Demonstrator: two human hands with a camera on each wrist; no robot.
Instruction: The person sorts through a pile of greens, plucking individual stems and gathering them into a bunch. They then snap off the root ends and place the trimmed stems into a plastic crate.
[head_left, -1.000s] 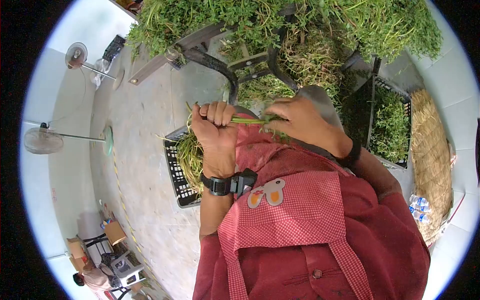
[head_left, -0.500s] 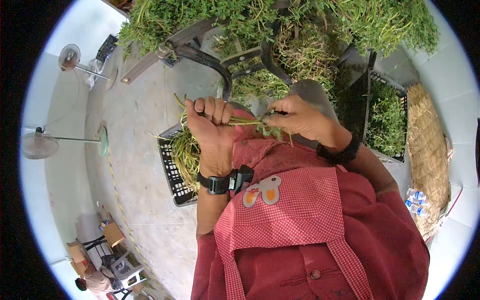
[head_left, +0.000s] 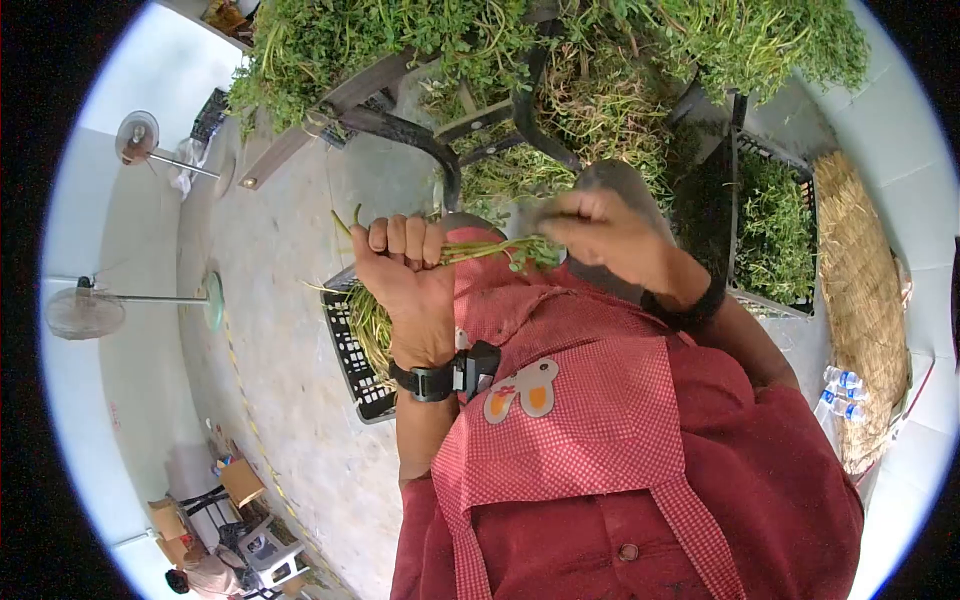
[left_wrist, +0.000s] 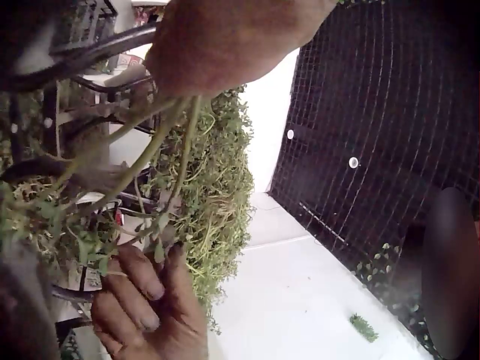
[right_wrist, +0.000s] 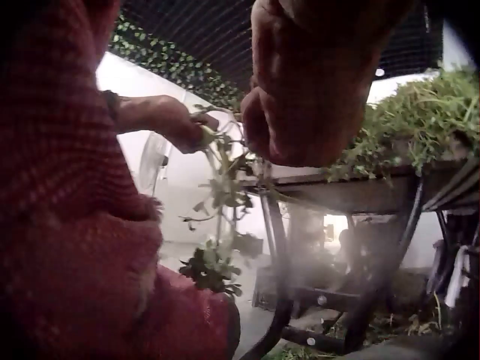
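My left hand (head_left: 402,275) grips a small bunch of green stems (head_left: 475,251), its fingers curled round them above the lap. Cut ends poke out past the thumb, and the leafy tips (head_left: 535,252) reach toward the right hand. Motion-blurred in the head view, my right hand (head_left: 615,245) is right at those tips. In the left wrist view the right hand (left_wrist: 154,315) has loosely bent fingers, with thumb and fingers apart beside a small leaf. Leafy sprigs (right_wrist: 214,266) hang below the left hand (right_wrist: 161,120) in the right wrist view.
Leafy greens (head_left: 400,60) are heaped on a table with dark curved legs (head_left: 445,165). A black crate (head_left: 345,355) of stems stands left; another crate (head_left: 735,230) of greens is right. Rolled straw matting (head_left: 850,310), water bottles (head_left: 843,395), two fans (head_left: 85,313) and a seated person (head_left: 210,577) are farther off.
The right hand was pinching at the leafy end half a second ago and is now slightly higher and blurred. My left hand, still holding the stems, has shifted a little left and down.
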